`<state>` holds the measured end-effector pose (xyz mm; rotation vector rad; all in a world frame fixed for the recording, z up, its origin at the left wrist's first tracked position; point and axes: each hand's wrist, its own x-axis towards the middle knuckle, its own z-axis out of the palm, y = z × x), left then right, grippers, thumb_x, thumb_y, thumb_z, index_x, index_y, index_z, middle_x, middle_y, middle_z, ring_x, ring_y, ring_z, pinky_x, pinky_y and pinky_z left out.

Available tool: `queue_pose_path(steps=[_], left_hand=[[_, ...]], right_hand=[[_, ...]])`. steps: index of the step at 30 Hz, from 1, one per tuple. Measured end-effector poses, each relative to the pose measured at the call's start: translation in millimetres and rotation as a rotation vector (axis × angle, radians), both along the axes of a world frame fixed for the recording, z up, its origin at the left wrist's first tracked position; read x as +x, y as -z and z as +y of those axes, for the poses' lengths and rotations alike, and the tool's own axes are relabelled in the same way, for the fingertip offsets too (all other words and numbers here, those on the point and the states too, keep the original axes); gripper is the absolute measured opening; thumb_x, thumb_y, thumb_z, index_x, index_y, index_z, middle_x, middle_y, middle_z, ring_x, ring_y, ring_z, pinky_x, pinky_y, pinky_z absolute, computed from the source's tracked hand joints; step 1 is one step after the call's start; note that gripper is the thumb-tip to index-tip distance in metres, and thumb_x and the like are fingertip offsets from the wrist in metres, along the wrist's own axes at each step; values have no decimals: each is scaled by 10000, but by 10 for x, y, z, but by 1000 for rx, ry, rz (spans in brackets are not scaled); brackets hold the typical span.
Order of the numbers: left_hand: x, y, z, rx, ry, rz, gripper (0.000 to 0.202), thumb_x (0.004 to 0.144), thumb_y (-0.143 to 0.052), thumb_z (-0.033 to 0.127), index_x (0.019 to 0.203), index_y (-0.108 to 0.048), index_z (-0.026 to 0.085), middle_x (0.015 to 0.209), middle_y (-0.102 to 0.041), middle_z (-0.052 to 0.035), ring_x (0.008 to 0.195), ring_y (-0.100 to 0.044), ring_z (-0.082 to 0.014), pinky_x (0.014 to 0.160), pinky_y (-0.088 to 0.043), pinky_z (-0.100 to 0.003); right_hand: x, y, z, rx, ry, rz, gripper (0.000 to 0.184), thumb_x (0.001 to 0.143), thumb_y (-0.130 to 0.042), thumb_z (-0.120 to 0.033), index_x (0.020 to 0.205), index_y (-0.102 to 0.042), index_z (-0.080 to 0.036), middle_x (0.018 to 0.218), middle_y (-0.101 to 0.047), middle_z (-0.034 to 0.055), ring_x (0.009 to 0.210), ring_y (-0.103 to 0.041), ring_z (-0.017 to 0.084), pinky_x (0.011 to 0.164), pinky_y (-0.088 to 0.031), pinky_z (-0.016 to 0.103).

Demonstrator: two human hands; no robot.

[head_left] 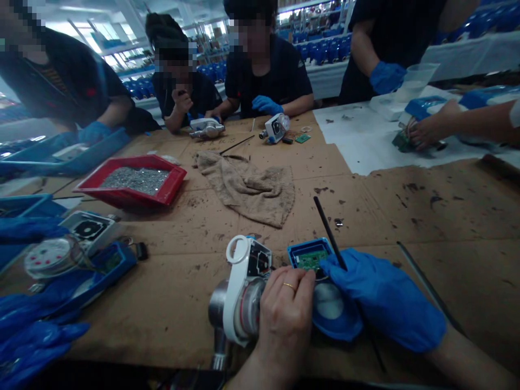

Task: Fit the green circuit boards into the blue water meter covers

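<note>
My bare left hand, a ring on one finger, is closed between a white-and-metal device and a blue housing. Its fingertips meet at the housing's near side; what they pinch is hidden. A green circuit board sits inside the rectangular end of the housing, and a pale round part in its wider end. My right hand, in a blue glove, is closed around a thin black rod that slants up past the board. The gloved fingertips are close to my left fingertips.
A brown rag lies mid-table, left of it a red bin of small metal parts. Another dark rod lies at right. Several co-workers sit or stand around; gloved hands handle another open device at left.
</note>
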<state>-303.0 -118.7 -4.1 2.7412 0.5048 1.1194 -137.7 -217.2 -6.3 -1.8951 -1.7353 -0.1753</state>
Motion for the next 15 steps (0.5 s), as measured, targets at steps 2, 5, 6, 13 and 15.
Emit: queue_pose_path(steps=[2, 5, 6, 13, 15], left_hand=[[-16, -23, -2, -2, 4, 7, 179, 961, -540, 107, 1053, -690, 137, 903, -733, -39, 848, -677, -160, 847, -617, -314], [-30, -58, -6, -13, 17, 20, 218, 990, -488, 125, 1053, -696, 140, 902, -732, -44, 848, -679, -155, 838, -622, -313], [-31, -61, -7, -17, 22, 17, 220, 991, -487, 127, 1048, -699, 142, 899, -731, -44, 846, -678, -154, 833, -622, -311], [-3, -14, -13, -38, 21, -8, 193, 975, -515, 121, 1020, -700, 152, 883, -721, -31, 821, -666, -161, 779, -608, -310], [17, -18, -16, -43, 23, -7, 191, 977, -513, 126, 1021, -697, 151, 883, -719, -29, 815, -662, -160, 774, -601, -306]], right_hand=[[1, 12, 5, -26, 7, 29, 413, 1029, -351, -234, 775, -676, -223, 713, -739, 37, 565, -684, 197, 502, -550, 326], [9, 30, 13, -79, 15, 119, 400, 1030, -364, -266, 786, -680, -242, 735, -750, 24, 578, -690, 192, 518, -567, 325], [15, 37, 17, -84, 19, 161, 406, 1033, -359, -286, 787, -680, -249, 740, -752, 18, 579, -690, 187, 521, -572, 321], [97, 81, 33, -105, 18, 285, 420, 1044, -356, -320, 762, -663, -267, 671, -707, -6, 542, -649, 163, 520, -551, 300], [115, 69, 33, -92, -14, 221, 428, 1043, -335, -295, 801, -687, -260, 713, -726, 11, 592, -667, 171, 550, -554, 302]])
